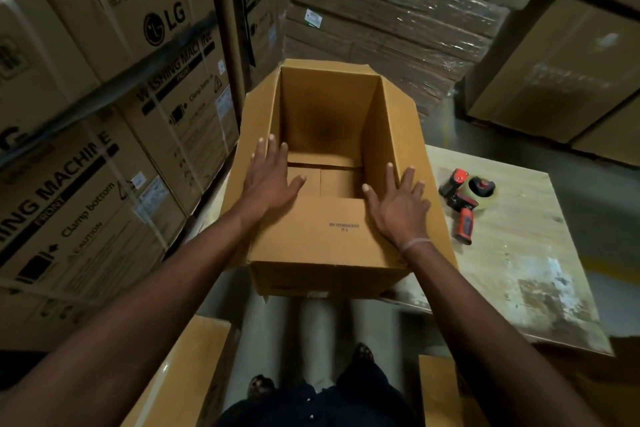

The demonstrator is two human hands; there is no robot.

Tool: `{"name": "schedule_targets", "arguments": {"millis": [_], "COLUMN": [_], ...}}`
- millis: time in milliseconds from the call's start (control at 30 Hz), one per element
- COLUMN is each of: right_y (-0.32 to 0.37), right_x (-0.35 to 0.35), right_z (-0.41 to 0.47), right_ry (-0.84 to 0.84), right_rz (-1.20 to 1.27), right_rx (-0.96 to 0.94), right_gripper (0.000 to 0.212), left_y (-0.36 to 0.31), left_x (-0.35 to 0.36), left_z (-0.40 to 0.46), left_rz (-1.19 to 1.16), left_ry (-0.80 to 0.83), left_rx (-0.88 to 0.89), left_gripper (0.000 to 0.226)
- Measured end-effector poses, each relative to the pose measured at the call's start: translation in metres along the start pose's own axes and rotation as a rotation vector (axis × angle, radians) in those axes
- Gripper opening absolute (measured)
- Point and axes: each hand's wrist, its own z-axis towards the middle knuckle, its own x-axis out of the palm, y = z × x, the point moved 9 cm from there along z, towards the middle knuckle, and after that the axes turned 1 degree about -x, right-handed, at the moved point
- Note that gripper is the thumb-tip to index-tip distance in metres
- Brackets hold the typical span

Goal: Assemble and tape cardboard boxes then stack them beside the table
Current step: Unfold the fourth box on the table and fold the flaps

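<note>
Hands: left hand (268,179) and right hand (398,207) are lying spread, palms flat, on the cardboard box (332,236) flaps.
Tool: tape dispenser (465,203) is lying on the table (519,253).
Print: stacked cartons (104,115) are reading "LG", "WASHING MACHINE", "Clamp bottom".

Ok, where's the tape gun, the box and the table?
tape gun (464,207): head view, on its red body.
box (318,239): head view, on the near flap.
table (519,239): head view, on bare top right of the tape gun.

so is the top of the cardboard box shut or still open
Open. The cardboard box shows its bare inside; only the near flap is folded in, under the left hand and right hand.
</note>
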Motion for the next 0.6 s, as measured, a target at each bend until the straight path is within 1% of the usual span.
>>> {"name": "schedule_targets", "arguments": {"millis": [100,167,233,333,433,500,600], "right_y": [-0.006,-0.005,0.004,0.031,0.060,0.071,0.082], "right_x": [0.005,0.004,0.000,-0.010,-0.016,-0.019,-0.036], "right_z": [-0.010,0.000,0.022,0.078,0.156,0.214,0.285], "right_ry": [-0.007,0.030,0.049,0.072,0.114,0.155,0.133], "right_rz": [-0.096,-0.082,-0.054,0.003,-0.029,-0.046,0.029], "right_rx": [-0.032,-0.027,-0.064,-0.177,-0.252,-0.227,-0.142], "right_gripper": [0.090,0.097,0.099,0.098,0.096,0.098,0.101], "left_y": [-0.004,-0.007,-0.009,-0.009,-0.010,-0.009,-0.004], "left_x": [0.006,0.004,-0.003,-0.012,-0.020,-0.021,-0.017], "left_z": [-0.016,-0.012,0.008,0.050,0.088,0.109,0.126], "left_rz": [0.096,0.100,0.099,0.085,0.062,0.073,0.118], "left_ry": [-0.033,-0.053,-0.056,-0.053,-0.055,-0.037,-0.036], "left_rx": [0.027,0.046,0.060,0.060,0.067,0.087,0.103], "left_gripper": [0.084,0.081,0.081,0.083,0.082,0.081,0.084]}}
